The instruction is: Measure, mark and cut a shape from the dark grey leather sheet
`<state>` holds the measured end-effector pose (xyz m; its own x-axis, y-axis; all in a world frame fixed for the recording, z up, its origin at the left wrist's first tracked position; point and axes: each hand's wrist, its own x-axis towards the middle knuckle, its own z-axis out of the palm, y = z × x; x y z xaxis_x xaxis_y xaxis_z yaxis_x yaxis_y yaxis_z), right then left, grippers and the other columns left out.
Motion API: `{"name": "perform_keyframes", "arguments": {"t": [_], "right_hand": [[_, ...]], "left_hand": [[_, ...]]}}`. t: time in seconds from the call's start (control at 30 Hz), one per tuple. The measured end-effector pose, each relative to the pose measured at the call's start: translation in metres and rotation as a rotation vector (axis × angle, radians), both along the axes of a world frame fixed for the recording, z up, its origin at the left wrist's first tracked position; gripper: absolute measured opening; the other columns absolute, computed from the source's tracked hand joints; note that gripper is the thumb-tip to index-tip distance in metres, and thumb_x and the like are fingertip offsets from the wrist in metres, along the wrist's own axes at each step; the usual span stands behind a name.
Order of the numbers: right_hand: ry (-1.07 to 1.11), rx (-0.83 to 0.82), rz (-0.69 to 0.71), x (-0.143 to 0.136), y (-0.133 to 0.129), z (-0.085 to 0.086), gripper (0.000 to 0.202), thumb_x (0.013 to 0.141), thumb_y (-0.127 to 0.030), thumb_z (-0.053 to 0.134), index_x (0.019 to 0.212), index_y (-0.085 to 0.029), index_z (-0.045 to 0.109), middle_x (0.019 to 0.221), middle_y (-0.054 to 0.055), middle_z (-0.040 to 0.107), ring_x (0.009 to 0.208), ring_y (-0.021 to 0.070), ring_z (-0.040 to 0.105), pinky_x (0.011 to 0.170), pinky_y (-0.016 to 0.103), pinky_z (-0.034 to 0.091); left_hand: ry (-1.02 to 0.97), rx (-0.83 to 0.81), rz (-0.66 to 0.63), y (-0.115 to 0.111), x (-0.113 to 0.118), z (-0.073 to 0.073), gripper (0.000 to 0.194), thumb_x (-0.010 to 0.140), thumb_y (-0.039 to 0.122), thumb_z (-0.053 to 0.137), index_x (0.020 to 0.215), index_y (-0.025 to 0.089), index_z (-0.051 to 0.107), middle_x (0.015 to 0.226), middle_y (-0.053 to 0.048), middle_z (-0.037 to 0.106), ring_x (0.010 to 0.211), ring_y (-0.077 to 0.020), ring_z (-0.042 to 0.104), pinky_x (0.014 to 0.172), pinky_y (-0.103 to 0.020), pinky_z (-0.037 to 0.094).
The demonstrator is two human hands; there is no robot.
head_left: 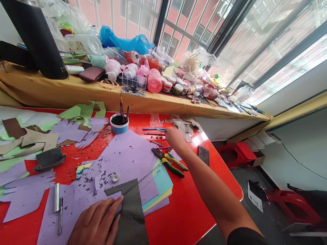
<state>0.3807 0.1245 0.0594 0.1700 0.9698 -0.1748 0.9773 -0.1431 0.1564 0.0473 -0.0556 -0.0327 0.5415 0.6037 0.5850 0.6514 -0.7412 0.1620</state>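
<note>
A dark grey sheet (131, 212) is pinned flat under the left hand (95, 223), fingers spread and nothing clasped, at the near edge of a red table (194, 211). The sheet lies on top of purple paper (127, 156), which covers a stack of blue and yellow sheets (163, 185).

The right hand (175, 137) is stretched across the table, its fingers lowered onto a scatter of coloured pencils (154, 130); whether one is already pinched cannot be told from this angle. Just beside that wrist lie green-handled pliers (170, 163), with a small dark card (203, 155) a little further right.

The step in hand is judged to be the fetching of a marking tool while the sheet is held in place. A closing of the fingers on one pencil and a carry back to the grey sheet would be called for next, the left hand's press being kept so the sheet does not slide.

A blue-banded cup (119, 123) of brushes stands behind the paper, and a metal tube (56, 197) rests at the left.
</note>
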Motion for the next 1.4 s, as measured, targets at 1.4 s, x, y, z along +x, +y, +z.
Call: {"name": "perform_keyframes", "arguments": {"t": [1.4], "right_hand": [[0.429,0.040,0.395,-0.083,-0.145,0.017,0.028,0.111,-0.031,0.053,0.130,-0.025,0.072,0.108,0.006,0.084,0.096,0.0239,0.079,0.077,0.028,0.050]], "left_hand": [[-0.213,-0.838,0.282,0.048,-0.012,0.085,0.025,0.095,0.048,0.054,0.086,0.028,0.067,0.083,0.000,0.073,0.071,-0.0221,0.063,0.063,-0.031,0.044]]}}
